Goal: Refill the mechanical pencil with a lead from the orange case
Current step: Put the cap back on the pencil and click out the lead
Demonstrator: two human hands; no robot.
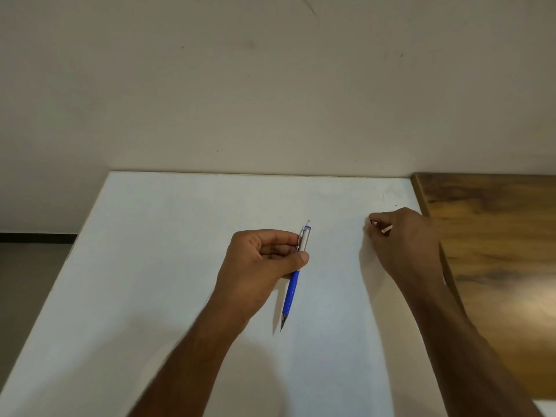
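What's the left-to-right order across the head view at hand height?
Grey floor → white tabletop → left hand → blue mechanical pencil with silver clip end → right hand, pinching something small and pale → brown wooden surface.

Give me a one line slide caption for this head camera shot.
Left hand holds a blue mechanical pencil tip-down over a white table; right hand pinches something small.

The pencil (293,276) is over the middle of the table (150,266), in the left hand (261,263). The right hand (403,239) is to its right, near the table's far right corner. A wooden top (493,236) lies right of the table.
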